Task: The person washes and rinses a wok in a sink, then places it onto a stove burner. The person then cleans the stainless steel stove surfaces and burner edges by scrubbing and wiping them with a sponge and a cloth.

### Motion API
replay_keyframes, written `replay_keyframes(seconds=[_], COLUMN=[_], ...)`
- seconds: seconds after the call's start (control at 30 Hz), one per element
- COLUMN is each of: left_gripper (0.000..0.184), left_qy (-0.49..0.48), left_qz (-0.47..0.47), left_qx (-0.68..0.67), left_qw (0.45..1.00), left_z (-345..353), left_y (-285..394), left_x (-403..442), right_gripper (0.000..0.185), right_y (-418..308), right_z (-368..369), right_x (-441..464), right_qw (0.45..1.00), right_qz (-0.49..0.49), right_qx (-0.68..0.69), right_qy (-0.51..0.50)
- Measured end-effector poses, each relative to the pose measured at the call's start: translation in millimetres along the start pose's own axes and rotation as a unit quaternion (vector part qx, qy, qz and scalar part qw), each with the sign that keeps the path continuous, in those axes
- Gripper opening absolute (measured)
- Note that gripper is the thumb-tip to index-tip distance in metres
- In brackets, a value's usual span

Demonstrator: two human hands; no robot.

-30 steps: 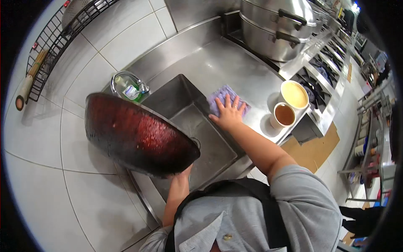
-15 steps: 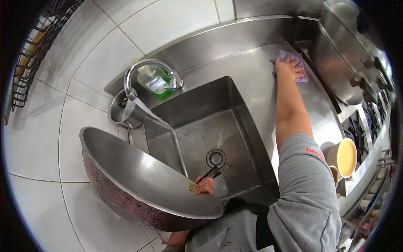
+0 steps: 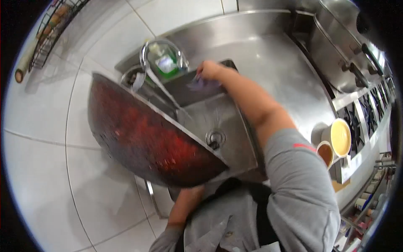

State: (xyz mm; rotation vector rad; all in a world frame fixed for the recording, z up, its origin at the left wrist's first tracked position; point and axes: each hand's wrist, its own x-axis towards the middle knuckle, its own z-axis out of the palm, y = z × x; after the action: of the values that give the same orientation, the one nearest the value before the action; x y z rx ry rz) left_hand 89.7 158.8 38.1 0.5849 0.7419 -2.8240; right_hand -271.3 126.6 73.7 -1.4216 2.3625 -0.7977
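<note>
A large wok [image 3: 142,134] with a scorched, reddish-black outside is tilted on its side at the left of the sink [image 3: 245,161], its outer face toward me. My left forearm [image 3: 187,206] runs up behind the wok; the hand itself is hidden by it, at the lower part of the pan, which is held up off any surface. My right hand [image 3: 208,70] is closed on a purple cloth [image 3: 200,84], which hangs blurred over the far side of the sink. Water runs from the curved faucet [image 3: 163,90] into the basin.
A green soap bottle [image 3: 167,65] and a metal container [image 3: 134,75] stand behind the sink. Steel counter [image 3: 273,63] lies to the right. Beyond are large pots [image 3: 336,50], a stove [image 3: 357,122] and two tubs [image 3: 339,137]. A wire rack [image 3: 54,29] hangs upper left.
My right hand has moved left with the cloth, from the far counter to over the sink. The wok has turned and lifted, now showing its outside and hiding my left hand.
</note>
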Motion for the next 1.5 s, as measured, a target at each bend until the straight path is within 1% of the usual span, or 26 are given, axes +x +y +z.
replay_keyframes(seconds=[0.03, 0.07, 0.1, 0.13, 0.17, 0.2, 0.23, 0.27, 0.3, 0.33, 0.4, 0.5, 0.6, 0.67, 0.7, 0.73, 0.77, 0.83, 0.93, 1.1, 1.2, 1.27, 1.33, 1.37, 1.43, 1.5], left_gripper=[0.025, 0.027, 0.028, 0.029, 0.030, 0.031, 0.032, 0.049, 0.044, 0.038, 0.031, 0.032, 0.038, 0.043, 0.043, 0.043, 0.043, 0.042, 0.043, 0.043, 0.038, 0.037, 0.037, 0.037, 0.036, 0.035], left_qy=[0.005, 0.013, 0.020, 0.027, 0.039, 0.056, 0.087, -0.059, -0.061, -0.094, -0.052, -0.096, -0.135, -0.107, -0.110, -0.112, -0.120, -0.097, -0.114, -0.113, -0.111, -0.129, -0.133, -0.154, -0.160, -0.156], left_qz=[0.022, 0.041, 0.058, 0.076, 0.097, 0.114, 0.146, -0.047, -0.033, -0.106, -0.073, -0.037, -0.085, -0.032, -0.030, -0.030, -0.031, -0.017, -0.022, -0.007, 0.011, 0.009, 0.029, 0.013, -0.003, -0.016], left_qx=[0.022, 0.040, 0.063, 0.088, 0.120, 0.154, 0.208, 0.048, 0.066, 0.025, 0.030, 0.104, 0.024, 0.060, 0.057, 0.054, 0.054, 0.103, 0.060, 0.035, 0.087, 0.124, 0.105, 0.160, 0.194, 0.209], left_qw=[0.999, 0.998, 0.996, 0.993, 0.987, 0.980, 0.963, 0.996, 0.995, 0.990, 0.996, 0.989, 0.987, 0.992, 0.992, 0.992, 0.991, 0.990, 0.991, 0.993, 0.990, 0.984, 0.985, 0.975, 0.968, 0.965], left_z=[8, 16, 25, 37, 49, 63, 79, 69, 86, 89, 112, 124, 114, 120, 111, 105, 107, 108, 109, 125, 141, 140, 134, 134, 135, 135], left_y=[-4, -9, -15, -21, -27, -34, -46, -14, -21, -15, -37, -58, -60, -81, -78, -74, -77, -86, -88, -86, -85, -80, -74, -70, -62, -52], left_x=[-3, -7, -10, -9, -8, -7, -8, 9, 9, 14, 5, -3, 1, -19, -8, 0, -4, -14, -18, -22, -27, -17, -10, -8, -5, -6], right_gripper=[0.027, 0.028, 0.032, 0.037, 0.046, 0.052, 0.053, 0.053, 0.053, 0.055, 0.060, 0.069, 0.065, 0.062, 0.061, 0.060, 0.059, 0.058, 0.047, 0.045, 0.045, 0.044, 0.044, 0.044, 0.046, 0.048], right_y=[-26, -41, 31, 48, 63, 71, 71, 65, 56, 48, 25, -43, -92, -115, -114, -104, -45, -182, -231, -270, -271, -287, -261, -257, -251, -235], right_z=[-34, -56, -30, -33, -28, -9, -8, 0, 11, 24, 36, 47, 53, 54, 65, 92, 144, 80, 125, 259, 261, 210, 215, 207, 192, 196], right_x=[-41, -79, -71, -101, -136, -167, -193, -216, -243, -271, -323, -403, -465, -479, -477, -473, -474, -417, -352, -266, -200, -152, -106, -83, -43, -6], right_qw=[0.984, 0.973, 0.977, 0.967, 0.962, 0.913, 0.934, 0.934, 0.934, 0.942, 0.956, 0.974, 0.988, 0.997, 0.976, 0.907, 0.955, 0.949, 0.867, 0.863, 0.874, 0.947, 0.952, 0.952, 0.973, 0.980], right_qz=[0.162, 0.219, 0.131, 0.112, 0.162, 0.219, 0.213, 0.199, 0.187, 0.165, 0.127, 0.114, 0.100, 0.047, 0.074, 0.102, -0.040, -0.219, -0.378, -0.469, -0.475, -0.295, -0.295, -0.296, -0.204, -0.179], right_qx=[0.073, 0.073, -0.025, -0.074, -0.145, -0.280, -0.211, -0.218, -0.226, -0.209, -0.162, -0.087, -0.102, -0.020, 0.200, 0.409, 0.279, 0.103, 0.175, 0.152, 0.099, -0.075, -0.072, -0.074, -0.108, -0.083], right_qy=[-0.024, -0.020, 0.168, 0.215, 0.166, 0.201, 0.195, 0.201, 0.205, 0.206, 0.210, 0.173, 0.062, 0.064, 0.042, 0.016, -0.087, -0.204, -0.273, -0.106, -0.023, -0.104, -0.040, -0.039, -0.028, 0.024])
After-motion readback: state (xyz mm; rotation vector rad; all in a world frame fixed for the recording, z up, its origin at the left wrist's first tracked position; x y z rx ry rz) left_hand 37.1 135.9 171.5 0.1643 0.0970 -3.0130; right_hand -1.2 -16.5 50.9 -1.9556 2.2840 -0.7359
